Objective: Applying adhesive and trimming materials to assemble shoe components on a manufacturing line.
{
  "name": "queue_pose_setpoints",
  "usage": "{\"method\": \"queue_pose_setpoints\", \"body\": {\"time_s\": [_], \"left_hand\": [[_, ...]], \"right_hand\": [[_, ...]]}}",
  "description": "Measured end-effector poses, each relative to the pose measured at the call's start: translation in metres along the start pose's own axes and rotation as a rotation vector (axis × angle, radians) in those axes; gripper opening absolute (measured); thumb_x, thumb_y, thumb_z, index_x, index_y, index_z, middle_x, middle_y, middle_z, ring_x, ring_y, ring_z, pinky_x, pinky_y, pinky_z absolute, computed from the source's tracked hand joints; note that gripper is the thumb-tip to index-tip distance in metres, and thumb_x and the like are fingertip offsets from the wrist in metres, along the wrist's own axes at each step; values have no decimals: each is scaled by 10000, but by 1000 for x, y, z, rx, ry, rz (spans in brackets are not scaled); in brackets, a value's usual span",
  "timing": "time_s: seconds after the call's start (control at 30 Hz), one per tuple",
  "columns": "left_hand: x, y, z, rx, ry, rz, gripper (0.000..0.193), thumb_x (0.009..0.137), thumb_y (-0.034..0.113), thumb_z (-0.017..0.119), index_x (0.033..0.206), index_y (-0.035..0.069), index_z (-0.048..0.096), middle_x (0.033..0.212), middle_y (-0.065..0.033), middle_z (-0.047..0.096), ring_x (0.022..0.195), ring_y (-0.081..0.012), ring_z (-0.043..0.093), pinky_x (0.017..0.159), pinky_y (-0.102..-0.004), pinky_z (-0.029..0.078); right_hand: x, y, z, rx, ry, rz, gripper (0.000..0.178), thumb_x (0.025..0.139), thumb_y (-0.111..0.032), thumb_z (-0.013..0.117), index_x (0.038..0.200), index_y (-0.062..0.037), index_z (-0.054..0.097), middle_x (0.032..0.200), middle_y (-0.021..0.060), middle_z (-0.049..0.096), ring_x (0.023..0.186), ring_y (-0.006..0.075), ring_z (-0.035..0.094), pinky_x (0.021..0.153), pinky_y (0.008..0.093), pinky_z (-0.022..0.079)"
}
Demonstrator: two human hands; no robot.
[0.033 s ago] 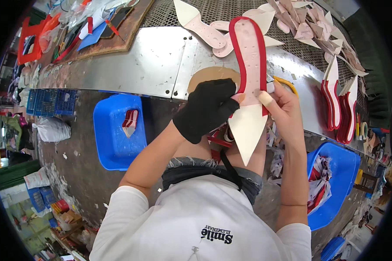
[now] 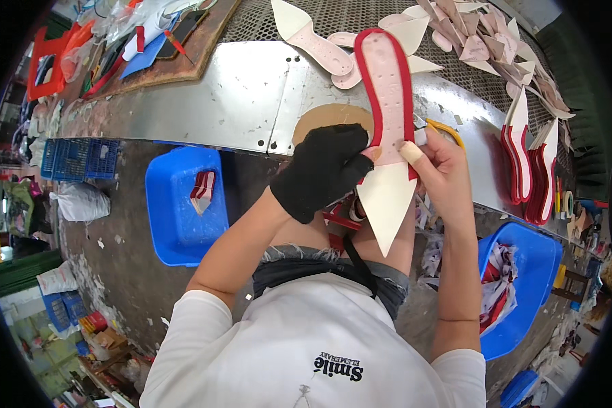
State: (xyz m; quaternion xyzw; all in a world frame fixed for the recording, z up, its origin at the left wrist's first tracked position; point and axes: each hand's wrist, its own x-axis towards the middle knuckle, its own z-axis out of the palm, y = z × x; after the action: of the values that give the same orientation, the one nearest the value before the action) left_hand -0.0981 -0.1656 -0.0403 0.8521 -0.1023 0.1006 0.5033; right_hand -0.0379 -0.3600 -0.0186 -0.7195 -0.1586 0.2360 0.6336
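A shoe insole (image 2: 391, 95) with a red border, pinkish middle and white pointed toe is held between my hands, its toe toward me. My left hand (image 2: 323, 170), in a black glove with the thumb tip bare, is closed on its left edge. On the opposite edge, my right hand (image 2: 445, 166) pinches it near the start of the toe; pale wraps cover its thumb and a finger. Beside the right hand a yellow handle (image 2: 449, 132) lies on the metal table edge. Under the left hand sits a tan round board (image 2: 316, 121), partly hidden.
Pale insoles (image 2: 313, 47) lie on the mesh surface (image 2: 251, 27), with a heap (image 2: 479, 41) at right. Red-edged insoles (image 2: 517, 153) stand stacked at the table's right edge. Below are a left blue tub (image 2: 163, 231) with red-and-white pieces and a right blue tub (image 2: 530, 299) with scraps.
The insole has tilted slightly, its rounded far end moving a little left. My right hand has shifted slightly left with it; both hands keep their hold.
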Motion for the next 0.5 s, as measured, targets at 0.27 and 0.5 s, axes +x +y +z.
{"method": "queue_pose_setpoints", "body": {"time_s": [0.27, 0.5], "left_hand": [[3, -2, 11, -223, 0, -241, 294, 876, 301, 596, 856, 11, 638, 653, -153, 608, 599, -259, 604, 550, -366, 439], [-6, 8, 23, -160, -147, -51, 298, 910, 308, 555, 863, 25, 636, 665, -144, 607, 606, -296, 602, 572, -374, 450]], "right_hand": [[-14, 22, 22, -441, 110, -227, 304, 897, -167, 596, 672, 14, 502, 523, 73, 438, 463, 115, 402, 447, 291, 330], [26, -5, -4, -132, 256, -178, 286, 914, -179, 555, 697, 3, 514, 553, -26, 404, 546, 63, 338, 486, 257, 275]]}}
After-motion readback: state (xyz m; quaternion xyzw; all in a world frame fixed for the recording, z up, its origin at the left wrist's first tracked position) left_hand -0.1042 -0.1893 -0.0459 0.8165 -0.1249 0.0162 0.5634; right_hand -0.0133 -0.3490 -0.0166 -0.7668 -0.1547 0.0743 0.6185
